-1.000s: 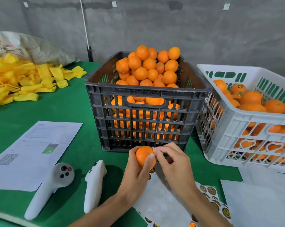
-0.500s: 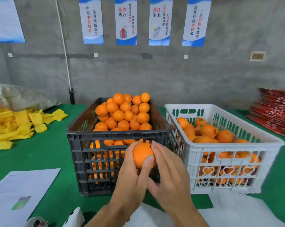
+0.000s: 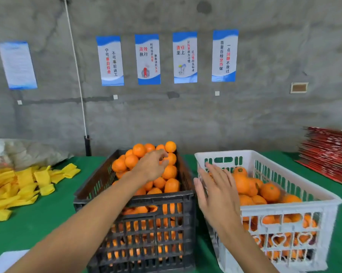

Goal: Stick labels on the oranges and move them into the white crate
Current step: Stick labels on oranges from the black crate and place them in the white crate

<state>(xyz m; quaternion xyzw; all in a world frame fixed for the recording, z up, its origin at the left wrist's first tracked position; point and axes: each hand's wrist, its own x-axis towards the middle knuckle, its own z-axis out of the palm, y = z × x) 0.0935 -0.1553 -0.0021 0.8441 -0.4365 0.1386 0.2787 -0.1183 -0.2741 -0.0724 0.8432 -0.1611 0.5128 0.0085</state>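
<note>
Two crates side by side on a green desk (image 3: 38, 217): black crate (image 3: 138, 229) at 6 o'clock in view, white crate (image 3: 284, 209) at its 3 o'clock, walls just about touching. Heaped above the rim of the black crate, a pile of oranges (image 3: 138, 150). Left hand (image 3: 151, 168) stretched over that pile, palm down, fingers (image 3: 162, 154) loosely curled and resting on the top fruit toward 12 o'clock; cannot tell whether closed round any one orange. Right hand (image 3: 217, 194) raised over the near-left corner of the white crate, palm turned toward the black crate, fingers straight, spread a little apart, holding nothing. Inside the white crate, more oranges, lower than the rim, gathered toward the left and middle; labelled orange (image 3: 240, 171) at the back with a small round sticker on top, another with a dark spot at its 4 o'clock. Yellow foam sleeves (image 3: 18, 186) strewn across the desk at 9 o'clock, a grey sack (image 3: 28, 152) behind them. White sheet of paper (image 3: 7, 261) at 7 o'clock, cut by the frame edge. Red stacked cartons (image 3: 327, 150) at 3 o'clock. On the concrete wall at 12 o'clock, four blue-and-white posters (image 3: 167, 58) in a row, a fifth off at 10 o'clock.
</note>
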